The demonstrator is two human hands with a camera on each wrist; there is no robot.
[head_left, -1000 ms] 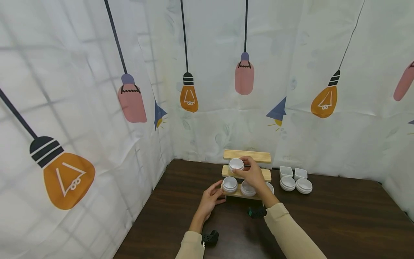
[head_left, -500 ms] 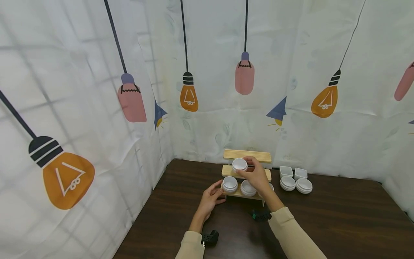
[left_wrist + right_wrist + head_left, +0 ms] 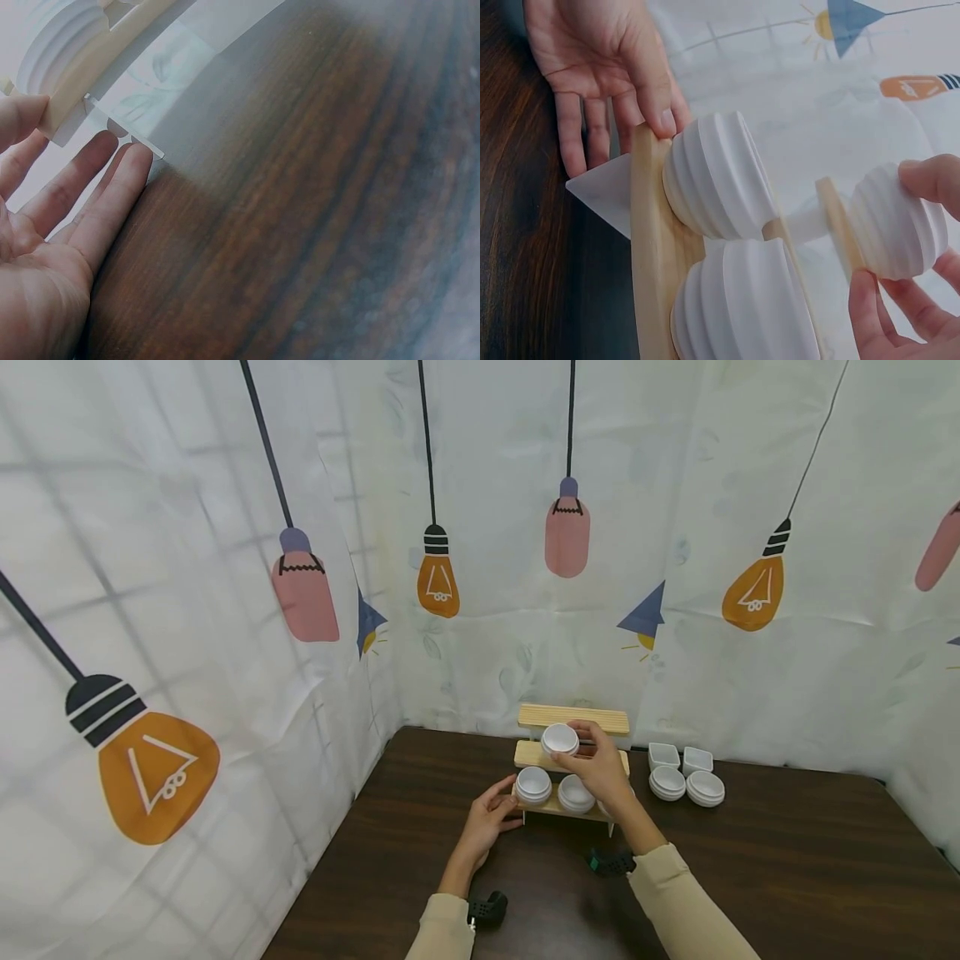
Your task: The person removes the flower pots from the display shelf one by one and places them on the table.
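My right hand (image 3: pixel 597 768) holds a round white ribbed bowl (image 3: pixel 560 739) between thumb and fingers. The bowl's base is against the middle wooden board (image 3: pixel 838 225) of a three-tier stand (image 3: pixel 573 719). My left hand (image 3: pixel 484 827) grips the left end of the lowest board (image 3: pixel 75 94), thumb on its end. Other fingers of that hand lie straight near the stand's clear side support (image 3: pixel 124 124). On the lowest board sit a left bowl (image 3: pixel 533 785) and a second bowl (image 3: pixel 576 794); a third is mostly hidden behind my right wrist.
Right of the stand are two square white dishes, one at the back left (image 3: pixel 663 755) and one beside it (image 3: pixel 697 760). In front of them stand round bowls (image 3: pixel 667 783). The dark wooden table (image 3: pixel 810 852) meets a printed white curtain (image 3: pixel 480 668) behind.
My right hand has shifted the bowl a little to the right along the middle board. My left hand has stayed at the stand's left end.
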